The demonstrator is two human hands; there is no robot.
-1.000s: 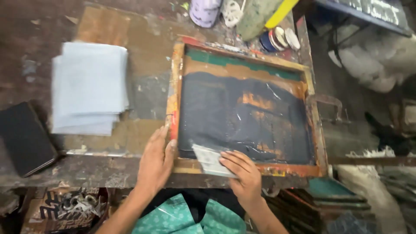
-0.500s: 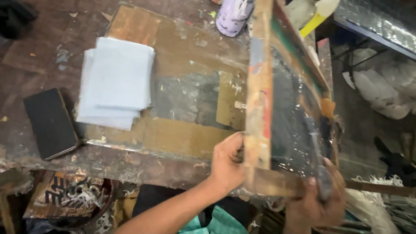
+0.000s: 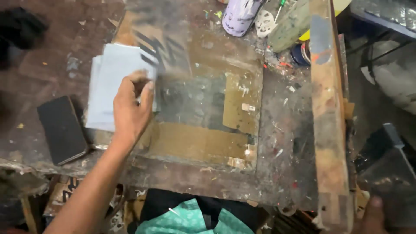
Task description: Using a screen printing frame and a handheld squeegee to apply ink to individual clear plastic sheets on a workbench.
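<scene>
The printed sheet [image 3: 167, 56] sits blurry over the left-middle of the worktable [image 3: 277, 143], left hand [image 3: 132, 110] pinching its near-left corner, right by the stack of pale blue sheets [image 3: 110, 86]. Right hand [image 3: 375, 212] is barely visible at the near right by the upright wooden frame [image 3: 329, 117]; can't tell its grip. Black phone [image 3: 63, 129] lies far left.

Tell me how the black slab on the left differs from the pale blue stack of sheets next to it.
The black slab is dark, single and rigid-looking; the stack of sheets is pale blue and layered. The slab lies untouched near the table's front edge; the stack sits under the left hand, which is at its right edge. The slab looks smaller than the stack. Both lie flat on the stained table.
</scene>
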